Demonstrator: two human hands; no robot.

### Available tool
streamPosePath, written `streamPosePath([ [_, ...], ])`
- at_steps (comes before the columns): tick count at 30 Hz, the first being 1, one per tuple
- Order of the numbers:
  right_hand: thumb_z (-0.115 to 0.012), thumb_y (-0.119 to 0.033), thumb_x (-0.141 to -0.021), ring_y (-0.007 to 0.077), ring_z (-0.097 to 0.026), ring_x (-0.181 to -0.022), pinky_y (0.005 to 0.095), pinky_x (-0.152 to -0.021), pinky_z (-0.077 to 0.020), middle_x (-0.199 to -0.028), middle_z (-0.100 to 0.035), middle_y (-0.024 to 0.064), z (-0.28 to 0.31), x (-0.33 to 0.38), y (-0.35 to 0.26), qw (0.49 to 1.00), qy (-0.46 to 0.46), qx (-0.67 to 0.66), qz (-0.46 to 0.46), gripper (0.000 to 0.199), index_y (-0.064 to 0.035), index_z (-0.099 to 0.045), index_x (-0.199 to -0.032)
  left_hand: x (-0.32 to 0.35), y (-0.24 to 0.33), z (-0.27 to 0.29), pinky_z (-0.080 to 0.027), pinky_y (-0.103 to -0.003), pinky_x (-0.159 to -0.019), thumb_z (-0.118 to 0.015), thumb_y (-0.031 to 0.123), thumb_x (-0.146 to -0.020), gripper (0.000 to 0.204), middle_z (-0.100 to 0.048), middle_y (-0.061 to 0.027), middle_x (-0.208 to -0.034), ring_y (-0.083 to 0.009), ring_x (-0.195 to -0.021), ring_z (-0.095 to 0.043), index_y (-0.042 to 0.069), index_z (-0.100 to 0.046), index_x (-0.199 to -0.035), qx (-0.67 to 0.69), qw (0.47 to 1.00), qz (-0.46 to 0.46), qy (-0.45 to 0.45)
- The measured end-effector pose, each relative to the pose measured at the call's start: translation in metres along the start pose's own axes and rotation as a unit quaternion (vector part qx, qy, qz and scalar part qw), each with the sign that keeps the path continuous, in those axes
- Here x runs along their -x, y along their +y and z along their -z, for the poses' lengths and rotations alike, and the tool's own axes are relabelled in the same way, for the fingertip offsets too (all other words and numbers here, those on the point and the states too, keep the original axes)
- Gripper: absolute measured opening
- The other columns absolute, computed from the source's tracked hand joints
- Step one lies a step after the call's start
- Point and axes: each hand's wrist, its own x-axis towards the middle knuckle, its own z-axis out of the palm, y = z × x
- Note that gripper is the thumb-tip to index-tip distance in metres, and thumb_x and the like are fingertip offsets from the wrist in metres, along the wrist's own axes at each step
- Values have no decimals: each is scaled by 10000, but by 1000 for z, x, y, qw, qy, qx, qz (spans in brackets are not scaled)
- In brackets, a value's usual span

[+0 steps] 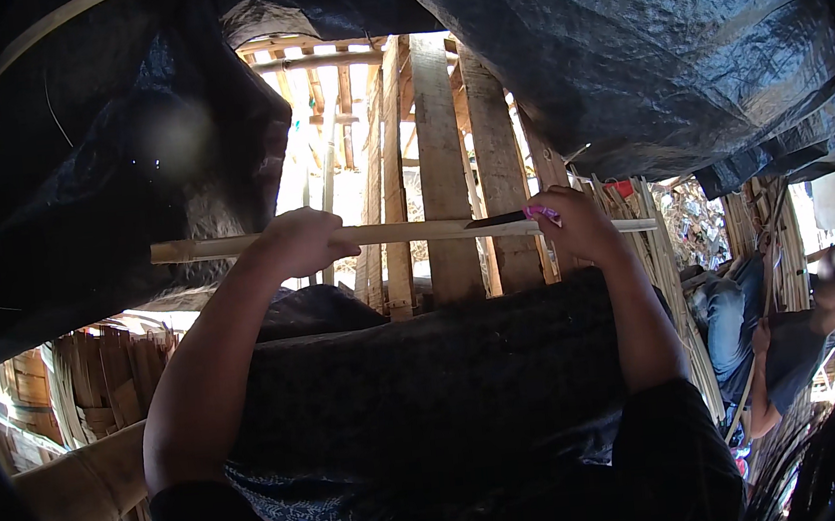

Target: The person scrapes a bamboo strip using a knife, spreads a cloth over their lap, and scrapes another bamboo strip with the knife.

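A long pale bamboo strip (400, 232) lies crosswise in front of me, its darker end off to the left. My left hand (303, 242) is closed round it left of its middle. In my right hand (575, 225) is a knife (496, 220) with a dark blade and pink showing at the handle. The blade points left and rests along the strip, which runs on past my right hand. How the right fingers sit on the handle is partly hidden. Dark cloth (429, 380) covers my lap below the strip.
Upright wooden planks (442, 158) stand beyond the strip, with bright gaps between. Black plastic sheeting (638, 48) hangs overhead on both sides. At right, a seated person (798, 344) holds a long thin strip beside bundled bamboo strips (655, 238). A thick bamboo pole (83, 494) lies lower left.
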Motion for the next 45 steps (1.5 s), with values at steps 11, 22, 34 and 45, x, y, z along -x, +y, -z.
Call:
streamPosePath([
  [11, -645, -133, -821, 263, -650, -783, 368, -677, -517, -863, -614, 92, 0, -6, -62, 997, 26, -4, 72, 142, -70, -634, -949, -5, -4, -9, -488, -448, -786, -649, 441, -840, 413, -655, -175, -873, -340, -882, -636, 50, -641, -972, -23, 999, -25, 7],
  [22, -642, -95, -806, 243, -625, -857, 376, -712, -544, -939, -558, 72, -63, -16, -73, 986, 29, 22, 165, 192, -92, -640, -997, -9, 12, -31, -478, -466, -710, -648, 437, -844, 394, -635, -185, -784, -362, -800, -633, 48, -618, -899, 22, 995, -96, 31],
  [34, -666, -59, -785, 237, -613, -821, 368, -676, -536, -914, -540, 69, -75, -28, -76, 977, 60, 21, 204, 224, -86, -638, -1006, -7, 11, -35, -486, -455, -730, -642, 459, -843, 402, -647, -153, -801, -338, -816, -639, 60, -620, -890, 0, 996, -87, 31],
  [45, -636, -115, -825, 227, -630, -851, 379, -730, -556, -957, -516, 55, -74, -26, -76, 983, 11, 90, 162, 257, -157, -629, -1079, -11, 11, -38, -489, -455, -740, -627, 475, -850, 410, -646, -136, -809, -334, -824, -638, 69, -626, -899, 1, 996, -90, 29],
])
